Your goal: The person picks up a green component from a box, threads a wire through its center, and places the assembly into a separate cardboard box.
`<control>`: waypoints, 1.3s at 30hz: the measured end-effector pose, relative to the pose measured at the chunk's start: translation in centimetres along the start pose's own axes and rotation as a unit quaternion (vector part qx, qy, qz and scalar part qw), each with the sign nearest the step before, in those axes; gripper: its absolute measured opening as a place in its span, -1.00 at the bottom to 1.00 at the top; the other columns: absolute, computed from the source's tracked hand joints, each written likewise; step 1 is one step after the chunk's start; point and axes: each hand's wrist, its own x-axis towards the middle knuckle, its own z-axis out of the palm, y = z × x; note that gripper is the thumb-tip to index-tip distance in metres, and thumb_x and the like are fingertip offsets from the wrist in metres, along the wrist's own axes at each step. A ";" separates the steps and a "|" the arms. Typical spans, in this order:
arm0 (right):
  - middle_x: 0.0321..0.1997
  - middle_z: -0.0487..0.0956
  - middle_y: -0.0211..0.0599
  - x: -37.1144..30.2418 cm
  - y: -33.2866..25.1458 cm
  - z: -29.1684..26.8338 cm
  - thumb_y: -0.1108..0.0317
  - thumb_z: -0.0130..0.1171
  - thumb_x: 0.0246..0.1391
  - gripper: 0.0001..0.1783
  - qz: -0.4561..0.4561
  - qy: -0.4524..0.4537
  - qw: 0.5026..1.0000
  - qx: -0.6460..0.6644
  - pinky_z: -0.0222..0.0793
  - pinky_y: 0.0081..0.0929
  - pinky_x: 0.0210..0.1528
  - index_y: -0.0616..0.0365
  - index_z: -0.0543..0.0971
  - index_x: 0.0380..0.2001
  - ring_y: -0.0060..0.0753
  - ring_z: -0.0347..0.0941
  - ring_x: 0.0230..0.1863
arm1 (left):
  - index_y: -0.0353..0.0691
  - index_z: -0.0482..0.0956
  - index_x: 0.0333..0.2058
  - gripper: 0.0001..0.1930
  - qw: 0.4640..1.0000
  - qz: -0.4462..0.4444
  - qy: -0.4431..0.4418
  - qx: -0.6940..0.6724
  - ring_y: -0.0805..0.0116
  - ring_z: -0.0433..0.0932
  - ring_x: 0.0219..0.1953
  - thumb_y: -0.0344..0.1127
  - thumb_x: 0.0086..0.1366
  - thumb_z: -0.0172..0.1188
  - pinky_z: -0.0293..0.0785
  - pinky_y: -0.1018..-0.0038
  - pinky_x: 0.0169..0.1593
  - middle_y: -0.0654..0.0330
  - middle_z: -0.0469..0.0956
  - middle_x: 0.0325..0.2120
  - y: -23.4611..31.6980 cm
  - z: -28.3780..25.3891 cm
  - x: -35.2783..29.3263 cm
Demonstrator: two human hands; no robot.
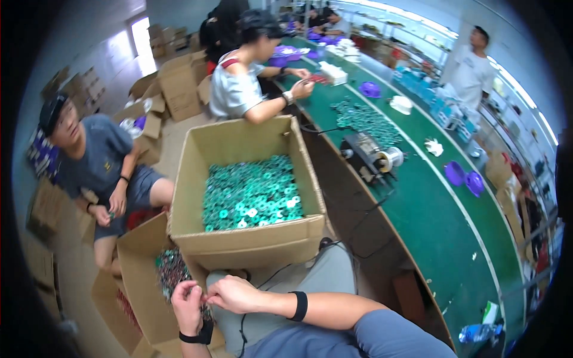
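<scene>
My left hand (187,303) and my right hand (234,295) meet above my lap, fingertips pinched close together. Whatever lies between them is too small to make out; a hint of red shows there. Just beyond them stands a large open cardboard box (250,241), partly filled with small green ring-shaped parts (250,191). Beside my left hand, a lower cardboard box (140,256) holds a heap of mixed dark, reddish and green small parts (172,268). Black bands circle both my wrists.
To the right runs a long green conveyor table (412,221) with a wire-spool machine (370,158), green parts (367,119), purple pieces (464,176) and a plastic bottle (479,333). A seated person (101,155) is at left; another person (245,83) works at the table.
</scene>
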 end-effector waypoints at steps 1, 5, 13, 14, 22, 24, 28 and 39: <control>-0.53 0.64 -0.16 -0.8 1.1 -0.8 0.24 0.19 0.19 -0.78 -0.003 -0.006 1.000 0.019 0.50 -0.19 -0.32 0.18 0.64 -0.32 -0.12 0.63 -0.43 | -0.34 0.54 -0.14 -0.84 0.999 0.016 -0.029 0.003 0.56 0.52 -0.43 -0.45 0.34 0.22 0.51 0.60 -0.38 0.26 0.55 -0.35 -0.3 1.2 0.3; -0.58 0.61 -0.33 -3.7 1.3 -6.0 0.26 0.12 0.28 -0.77 0.059 -0.031 0.984 0.165 0.46 -0.38 -0.39 0.19 0.60 -0.35 -0.41 0.56 -0.52 | -0.39 0.54 -0.01 -0.63 0.960 0.065 -0.231 -0.147 0.36 0.58 -0.05 -0.59 0.19 0.34 0.62 0.46 -0.03 0.13 0.50 -0.03 0.5 4.2 0.4; -0.48 0.62 -0.39 -9.3 0.4 -12.7 0.26 -0.01 0.40 -0.76 0.137 0.056 0.970 0.191 0.50 -0.42 -0.28 0.21 0.54 -0.23 -0.53 0.56 -0.39 | -0.42 0.53 0.04 -0.56 0.933 -0.010 -0.319 -0.167 0.33 0.67 -0.19 -0.62 0.16 0.37 0.63 0.46 -0.05 0.10 0.66 -0.22 3.4 10.7 1.3; -0.48 0.62 -0.39 -10.0 0.4 -13.0 0.26 -0.01 0.40 -0.76 0.138 0.061 0.969 0.193 0.50 -0.42 -0.28 0.21 0.54 -0.23 -0.53 0.56 -0.39 | -0.42 0.53 0.04 -0.56 0.932 -0.012 -0.323 -0.163 0.33 0.67 -0.19 -0.62 0.16 0.37 0.63 0.46 -0.05 0.10 0.66 -0.22 3.2 11.2 1.4; -0.46 0.66 -0.15 -13.3 1.5 -14.0 0.24 0.07 0.31 -0.74 0.071 0.093 0.984 0.135 0.50 -0.25 -0.28 0.24 0.54 -0.34 -0.16 0.64 -0.38 | -0.33 0.52 0.07 -0.59 0.850 -0.169 -0.407 -0.287 0.25 0.68 -0.15 -0.49 0.24 0.35 0.66 0.34 -0.03 0.03 0.66 -0.15 1.5 13.9 1.5; -0.45 0.67 -0.12 -13.7 1.7 -14.3 0.24 0.08 0.30 -0.73 0.065 0.090 0.984 0.141 0.50 -0.23 -0.27 0.24 0.56 -0.34 -0.13 0.64 -0.36 | -0.35 0.52 0.08 -0.57 0.851 -0.169 -0.422 -0.261 0.24 0.68 -0.15 -0.50 0.23 0.36 0.66 0.33 -0.01 0.03 0.66 -0.15 2.1 14.3 1.1; -0.42 0.66 -0.06 -14.3 1.8 -15.1 0.22 0.09 0.26 -0.71 0.062 0.086 0.991 0.081 0.49 -0.16 -0.23 0.24 0.60 -0.37 0.03 0.62 -0.32 | -0.39 0.54 0.07 -0.55 0.882 -0.130 -0.404 -0.204 0.30 0.68 -0.18 -0.57 0.19 0.37 0.64 0.39 -0.01 0.06 0.67 -0.16 2.5 14.8 0.8; -0.42 0.62 0.01 -16.0 2.9 -16.5 0.26 0.09 0.26 -0.74 0.043 0.073 0.996 0.014 0.45 -0.13 -0.23 0.25 0.61 -0.31 0.06 0.59 -0.30 | -0.40 0.60 0.02 -0.58 0.905 0.006 -0.426 0.008 0.46 0.62 -0.16 -0.59 0.16 0.41 0.62 0.53 -0.09 0.21 0.60 -0.17 4.8 17.1 0.0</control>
